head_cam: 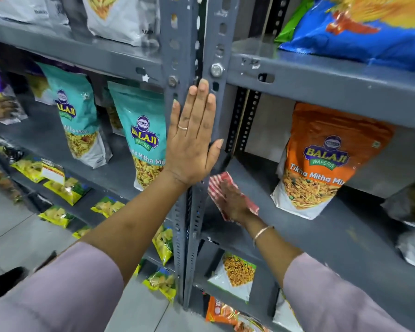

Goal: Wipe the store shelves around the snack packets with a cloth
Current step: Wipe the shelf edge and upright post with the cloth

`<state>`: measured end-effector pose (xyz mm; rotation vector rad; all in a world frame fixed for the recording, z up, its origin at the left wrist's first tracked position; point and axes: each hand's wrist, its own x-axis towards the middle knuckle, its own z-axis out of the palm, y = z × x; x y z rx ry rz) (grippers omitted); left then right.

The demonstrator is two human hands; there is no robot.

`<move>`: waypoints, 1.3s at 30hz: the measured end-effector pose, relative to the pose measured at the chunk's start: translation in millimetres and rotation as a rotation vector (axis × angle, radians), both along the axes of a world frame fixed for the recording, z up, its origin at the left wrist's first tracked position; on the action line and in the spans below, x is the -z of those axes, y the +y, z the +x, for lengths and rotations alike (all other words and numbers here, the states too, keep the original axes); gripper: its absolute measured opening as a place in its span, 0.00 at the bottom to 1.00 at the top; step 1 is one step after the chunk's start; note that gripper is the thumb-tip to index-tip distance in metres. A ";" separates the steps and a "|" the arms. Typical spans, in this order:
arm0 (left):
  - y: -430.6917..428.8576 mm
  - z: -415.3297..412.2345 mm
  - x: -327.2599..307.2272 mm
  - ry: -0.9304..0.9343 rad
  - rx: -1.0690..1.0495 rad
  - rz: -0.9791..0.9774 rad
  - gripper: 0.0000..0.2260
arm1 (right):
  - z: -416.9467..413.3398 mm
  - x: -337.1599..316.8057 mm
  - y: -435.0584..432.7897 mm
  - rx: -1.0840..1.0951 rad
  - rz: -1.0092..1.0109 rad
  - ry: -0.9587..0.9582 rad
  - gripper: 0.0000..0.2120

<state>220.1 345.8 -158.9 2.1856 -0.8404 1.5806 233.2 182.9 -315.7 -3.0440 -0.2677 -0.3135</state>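
Note:
My left hand (192,137) lies flat and open against the grey slotted upright (216,39) between two shelf bays. My right hand (234,202) presses a red-and-white striped cloth (217,185) onto the grey middle shelf (321,233) of the right bay, at its left front corner. An orange snack packet (321,159) stands upright on that shelf, to the right of the cloth and apart from it. Two teal snack packets (144,130) (78,111) stand on the left bay's shelf (58,142), behind my left hand.
A blue packet (359,32) lies on the upper right shelf, white packets (120,15) on the upper left. Yellow packets (65,188) line lower left shelves. More packets (235,274) sit below the right shelf. Another person's hand (0,109) shows at far left. Tiled floor (12,221) is below.

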 end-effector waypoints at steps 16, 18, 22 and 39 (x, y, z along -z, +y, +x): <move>-1.5 -11.8 -6.7 0.086 -0.110 0.017 0.32 | -117.3 -60.9 -41.8 -0.067 0.855 0.629 0.23; -1.8 -14.2 -9.2 0.088 -0.112 -0.005 0.29 | -104.4 -68.4 -45.7 0.086 1.027 0.426 0.21; -4.1 -14.4 -9.4 0.085 -0.096 -0.022 0.28 | -92.4 -36.9 -17.4 0.189 0.490 0.247 0.21; -6.8 -22.9 -8.7 0.136 -0.057 -0.064 0.28 | -132.1 -0.3 -45.8 0.586 0.425 0.227 0.24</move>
